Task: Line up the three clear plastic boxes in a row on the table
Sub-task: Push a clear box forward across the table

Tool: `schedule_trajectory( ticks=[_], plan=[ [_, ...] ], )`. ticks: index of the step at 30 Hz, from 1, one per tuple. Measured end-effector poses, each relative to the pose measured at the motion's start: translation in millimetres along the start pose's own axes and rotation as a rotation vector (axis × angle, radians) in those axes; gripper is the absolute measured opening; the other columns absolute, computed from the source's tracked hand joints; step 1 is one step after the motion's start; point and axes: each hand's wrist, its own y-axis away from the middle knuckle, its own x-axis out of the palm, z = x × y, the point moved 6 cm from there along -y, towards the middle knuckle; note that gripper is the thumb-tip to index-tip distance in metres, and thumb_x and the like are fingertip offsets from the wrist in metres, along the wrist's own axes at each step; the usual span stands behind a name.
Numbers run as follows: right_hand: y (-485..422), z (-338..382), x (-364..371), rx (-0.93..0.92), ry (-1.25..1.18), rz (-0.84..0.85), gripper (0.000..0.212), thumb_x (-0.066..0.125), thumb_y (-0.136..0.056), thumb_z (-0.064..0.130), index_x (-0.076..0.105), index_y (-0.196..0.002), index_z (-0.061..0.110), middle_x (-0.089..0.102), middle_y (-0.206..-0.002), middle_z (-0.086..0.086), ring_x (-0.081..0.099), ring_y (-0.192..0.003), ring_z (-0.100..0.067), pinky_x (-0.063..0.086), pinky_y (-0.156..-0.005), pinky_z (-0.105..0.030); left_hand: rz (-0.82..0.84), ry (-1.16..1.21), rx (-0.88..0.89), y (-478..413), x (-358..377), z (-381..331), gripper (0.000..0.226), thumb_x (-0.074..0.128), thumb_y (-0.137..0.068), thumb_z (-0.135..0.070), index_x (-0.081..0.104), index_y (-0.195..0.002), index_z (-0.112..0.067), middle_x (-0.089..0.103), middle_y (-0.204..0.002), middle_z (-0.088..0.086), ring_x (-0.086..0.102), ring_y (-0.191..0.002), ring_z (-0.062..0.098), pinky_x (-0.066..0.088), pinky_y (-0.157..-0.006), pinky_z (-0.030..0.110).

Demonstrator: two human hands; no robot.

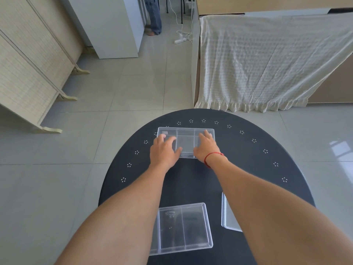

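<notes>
A round black desk [238, 169], edged with small white dot clusters, is seen from above on a pale tiled floor [95, 131], with a folding screen [28, 73] at the left and a cream cloth [267, 64] draped over furniture beyond. Three clear plastic boxes are counted on the desk. The far box [186, 142], divided into three compartments, lies at the desk's far side with its long edge crosswise. The middle box [183, 227] lies at the near edge between the forearms, its left part hidden behind the left forearm. The right box [229, 220] lies near the right forearm and is mostly covered by it, so its full outline cannot be told. Two hands are counted, both arms stretched forward. The left hand [165, 150] is laid palm down on the far box's left end, fingers spread over the left compartment and thumb angled toward the middle. The right hand [206, 146] is laid palm down on the right end, fingers pointing away, with a red string [212, 157] worn at the wrist. Each grip is flat and released rather than clenched; the far box is pressed under the palms, not grasped around.
</notes>
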Motion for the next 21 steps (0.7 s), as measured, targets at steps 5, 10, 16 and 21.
schedule_trajectory(
  ticks=[5,10,16,21],
  plan=[
    [-27,12,-4,-0.009,-0.027,-0.019,0.072,0.053,-0.092,0.027,0.020,-0.154,0.012,0.002,-0.165,-0.003,0.004,-0.153,-0.023,0.018,-0.124,-0.039,-0.048,0.011,0.018,-37,0,2,0.050,0.053,-0.094,-0.044,0.048,-0.140,-0.026,0.035,-0.151,0.005,0.033,-0.138,0.024,0.041,-0.102,0.039],
    [-58,24,-10,-0.010,-0.018,-0.055,0.074,0.048,-0.094,0.030,0.011,-0.156,0.015,-0.003,-0.166,-0.002,-0.005,-0.154,-0.020,0.007,-0.124,-0.036,-0.048,0.004,0.030,-73,-4,5,0.050,0.051,-0.095,-0.045,0.046,-0.142,-0.027,0.034,-0.152,0.005,0.031,-0.139,0.024,0.041,-0.102,0.039],
    [-81,33,-13,0.017,-0.015,-0.101,0.076,0.051,-0.089,0.037,0.019,-0.155,0.016,0.008,-0.163,-0.004,0.009,-0.152,-0.022,0.023,-0.122,-0.039,-0.072,-0.036,0.043,-91,-2,8,0.050,0.046,-0.097,-0.046,0.043,-0.143,-0.027,0.032,-0.153,0.006,0.028,-0.141,0.024,0.034,-0.109,0.038],
    [-84,38,-16,0.012,0.045,-0.079,0.073,0.046,-0.092,0.035,0.016,-0.155,0.014,0.006,-0.162,-0.006,0.009,-0.152,-0.023,0.022,-0.122,-0.038,-0.041,-0.044,0.051,-100,-3,7,0.051,0.044,-0.098,-0.046,0.040,-0.145,-0.025,0.030,-0.155,0.007,0.027,-0.143,0.025,0.035,-0.111,0.039]
  ],
)
